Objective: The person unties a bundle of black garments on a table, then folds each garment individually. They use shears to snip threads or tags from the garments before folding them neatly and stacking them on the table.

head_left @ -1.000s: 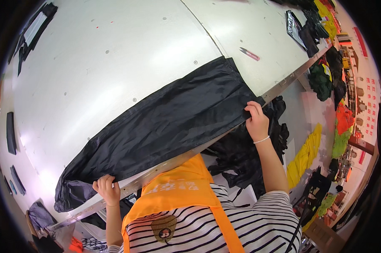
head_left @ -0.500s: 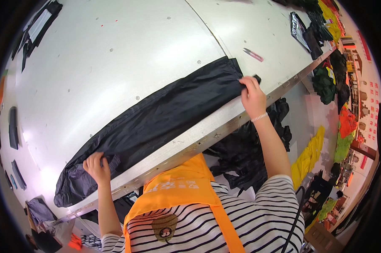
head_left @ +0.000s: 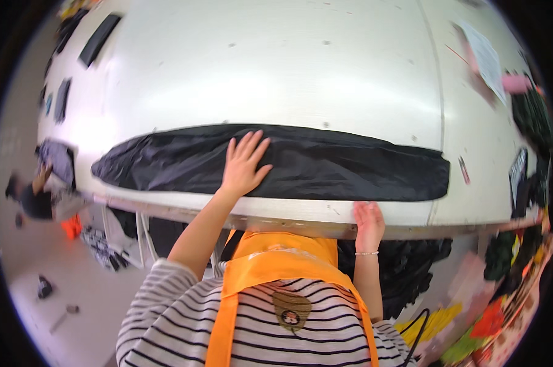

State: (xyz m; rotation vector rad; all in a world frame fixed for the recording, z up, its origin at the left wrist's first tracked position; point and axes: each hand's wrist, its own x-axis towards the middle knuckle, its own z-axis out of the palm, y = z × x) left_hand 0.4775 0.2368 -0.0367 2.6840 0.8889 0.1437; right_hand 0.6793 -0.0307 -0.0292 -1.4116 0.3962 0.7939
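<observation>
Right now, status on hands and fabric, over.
Left hand flat on black fabric, fingers spread. Right hand resting on white table edge, empty. Nothing on the fabric.

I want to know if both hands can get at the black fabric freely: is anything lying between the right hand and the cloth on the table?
Nothing visible does. The right hand rests on the table's near edge, with only bare white tabletop between it and the black fabric. The left hand already lies flat on the fabric.

Your view blurs the white paper sheet [head_left: 486, 58] and pink object [head_left: 516, 83]; table edge hides dark heaped clothing [head_left: 405, 269].
</observation>
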